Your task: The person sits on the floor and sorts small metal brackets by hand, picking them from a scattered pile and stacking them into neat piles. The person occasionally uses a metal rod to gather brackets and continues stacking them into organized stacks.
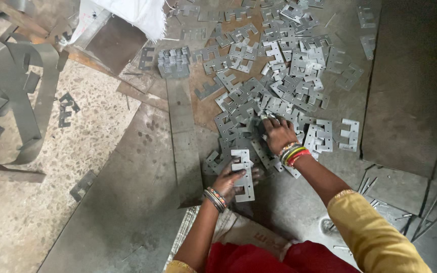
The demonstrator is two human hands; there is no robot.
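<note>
Head view, looking down at a concrete floor (21,212) overlaid with large flat steel sheets (127,192), dull grey, some rust patches. Upper left: curled offcut strip (31,101) of punched steel lying in loops on the speckled floor. Top centre: a white sack (137,15) at the frame edge. Centre to upper right: a wide loose pile of stamped plates (279,86), E-shaped, grey, with small punched holes, overlapping at random angles. Just left of the pile, a neat upright stack (174,61) of the same plates. A few single plates lie apart at the right (350,134). Right hand (277,132), palm down, fingers spread narrow, resting on the near edge of the pile and touching plates; cannot tell whether it grips one. Coloured bangles (292,153) on that wrist. Left hand (228,179) closed on a small gathered bundle of plates (243,174), held flat just below the pile, near the right hand. Bangles also on the left wrist (214,198).
</note>
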